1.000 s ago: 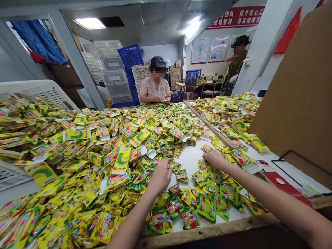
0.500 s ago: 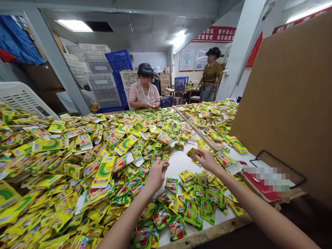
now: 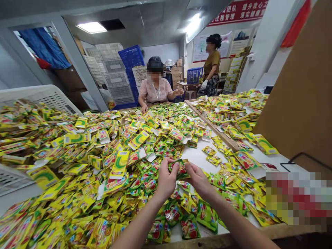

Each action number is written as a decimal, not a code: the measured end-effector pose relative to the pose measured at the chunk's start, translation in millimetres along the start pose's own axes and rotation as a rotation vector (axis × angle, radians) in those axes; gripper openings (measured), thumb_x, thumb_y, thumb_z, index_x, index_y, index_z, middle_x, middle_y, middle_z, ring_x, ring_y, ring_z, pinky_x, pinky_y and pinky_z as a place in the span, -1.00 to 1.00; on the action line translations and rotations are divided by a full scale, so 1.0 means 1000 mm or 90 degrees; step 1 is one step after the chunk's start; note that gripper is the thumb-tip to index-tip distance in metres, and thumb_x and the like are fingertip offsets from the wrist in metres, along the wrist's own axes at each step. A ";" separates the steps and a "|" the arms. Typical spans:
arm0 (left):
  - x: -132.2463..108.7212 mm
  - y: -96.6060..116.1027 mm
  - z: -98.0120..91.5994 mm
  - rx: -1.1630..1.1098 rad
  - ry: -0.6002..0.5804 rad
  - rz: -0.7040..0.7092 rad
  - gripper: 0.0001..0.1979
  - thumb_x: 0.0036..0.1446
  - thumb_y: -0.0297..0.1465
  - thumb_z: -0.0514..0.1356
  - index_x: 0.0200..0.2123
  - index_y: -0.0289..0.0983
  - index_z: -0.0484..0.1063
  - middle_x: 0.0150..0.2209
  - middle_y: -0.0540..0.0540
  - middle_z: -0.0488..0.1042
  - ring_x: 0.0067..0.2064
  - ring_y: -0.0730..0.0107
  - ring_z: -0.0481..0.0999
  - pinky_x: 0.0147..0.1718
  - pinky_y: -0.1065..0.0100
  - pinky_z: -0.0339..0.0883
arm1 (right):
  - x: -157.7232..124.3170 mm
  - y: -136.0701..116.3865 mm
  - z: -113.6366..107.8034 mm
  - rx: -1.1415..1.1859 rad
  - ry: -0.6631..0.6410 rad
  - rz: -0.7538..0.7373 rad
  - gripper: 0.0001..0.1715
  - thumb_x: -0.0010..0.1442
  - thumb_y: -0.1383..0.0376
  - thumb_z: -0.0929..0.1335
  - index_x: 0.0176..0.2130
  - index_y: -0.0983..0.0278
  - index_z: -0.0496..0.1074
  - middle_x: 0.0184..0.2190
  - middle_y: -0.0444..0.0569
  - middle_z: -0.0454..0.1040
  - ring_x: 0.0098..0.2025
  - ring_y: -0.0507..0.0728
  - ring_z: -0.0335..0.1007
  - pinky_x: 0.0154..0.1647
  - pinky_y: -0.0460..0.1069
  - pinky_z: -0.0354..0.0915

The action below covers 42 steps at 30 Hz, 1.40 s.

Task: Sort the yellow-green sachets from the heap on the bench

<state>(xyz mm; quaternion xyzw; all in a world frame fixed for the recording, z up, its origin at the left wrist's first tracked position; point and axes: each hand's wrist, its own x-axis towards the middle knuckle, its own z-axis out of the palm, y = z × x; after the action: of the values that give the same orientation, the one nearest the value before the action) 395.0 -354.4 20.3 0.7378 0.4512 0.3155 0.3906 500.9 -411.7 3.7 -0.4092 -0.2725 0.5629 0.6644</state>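
Note:
Over the table's middle my two hands have come together. Between thumb and fingers my left hand (image 3: 167, 178) pinches a small green candy packet (image 3: 178, 167) printed with watermelon. My right hand (image 3: 199, 180) is closed at the packet's right end, where a yellowish edge also shows; whether that is a second packet I cannot tell. Below the hands lie loose green packets (image 3: 206, 216) and a watermelon packet (image 3: 189, 226). Yellow packets (image 3: 209, 150) rest on the white tabletop (image 3: 195, 155) beyond my right hand.
Yellow cardboard boxes (image 3: 119, 164) and packets heap up on the left, beside a white crate (image 3: 62, 98). A wooden divider (image 3: 212, 128) crosses the table; a cardboard panel (image 3: 290, 86) stands at right. One person (image 3: 157, 90) sits opposite, another (image 3: 211, 67) stands behind.
My hands, apart before, have met over the packets, with the green packet now between them. The view has turned left. The seated person's hands have spread, one reaching into the heap.

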 end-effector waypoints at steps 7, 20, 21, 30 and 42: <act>0.033 -0.001 -0.066 0.498 -0.089 -0.011 -0.75 0.16 -0.31 0.08 -0.10 -0.26 0.32 -0.06 -0.20 0.42 -0.02 0.16 0.38 -0.02 0.17 0.21 | 0.005 0.003 -0.020 -0.027 0.074 0.050 -0.50 -0.20 0.02 0.53 -0.36 0.32 0.48 -0.43 -0.06 0.56 -0.40 0.07 0.48 -0.33 -0.04 0.41; 0.065 -0.011 -0.111 0.666 -0.008 0.042 -0.50 -0.08 -0.18 0.28 -0.09 -0.25 0.27 -0.06 -0.22 0.43 0.02 0.01 0.35 -0.04 0.13 0.19 | 0.011 0.013 -0.027 -0.096 0.174 -0.042 -0.42 -0.20 -0.09 0.48 -0.36 0.31 0.44 -0.41 -0.03 0.54 -0.35 0.13 0.47 -0.25 0.05 0.42; 0.058 -0.006 -0.102 0.630 -0.004 0.068 -0.50 -0.04 -0.12 0.24 -0.09 -0.25 0.25 -0.13 -0.19 0.45 -0.06 0.08 0.42 -0.10 0.19 0.23 | 0.011 0.009 -0.028 -0.095 0.200 -0.082 -0.44 -0.16 -0.09 0.47 -0.34 0.29 0.43 -0.40 -0.03 0.54 -0.34 0.13 0.46 -0.23 0.06 0.41; -0.003 -0.003 -0.041 0.481 0.063 0.203 -0.57 -0.03 -0.07 0.23 -0.18 -0.20 0.28 -0.32 -0.07 0.50 -0.29 0.20 0.51 -0.39 0.34 0.27 | -0.001 -0.028 0.015 -0.425 0.126 -0.518 -0.85 0.20 0.30 0.30 -0.20 0.21 0.43 -0.31 -0.01 0.44 -0.24 0.12 0.40 -0.23 0.02 0.38; -0.020 -0.029 -0.037 0.516 0.004 0.250 -0.62 -0.01 -0.23 0.25 -0.14 -0.24 0.27 -0.30 -0.08 0.51 -0.29 0.20 0.51 -0.37 0.28 0.33 | 0.010 0.003 0.001 -0.300 0.044 -0.161 -0.61 -0.14 0.16 0.51 -0.27 0.24 0.46 -0.48 -0.12 0.43 -0.44 0.10 0.43 -0.41 0.00 0.39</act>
<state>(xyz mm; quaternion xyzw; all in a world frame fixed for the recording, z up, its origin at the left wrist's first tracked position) 344.9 -353.5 11.2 0.9019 0.3911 0.1834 0.0017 501.0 -402.2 0.8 -0.5342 -0.4222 0.3823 0.6247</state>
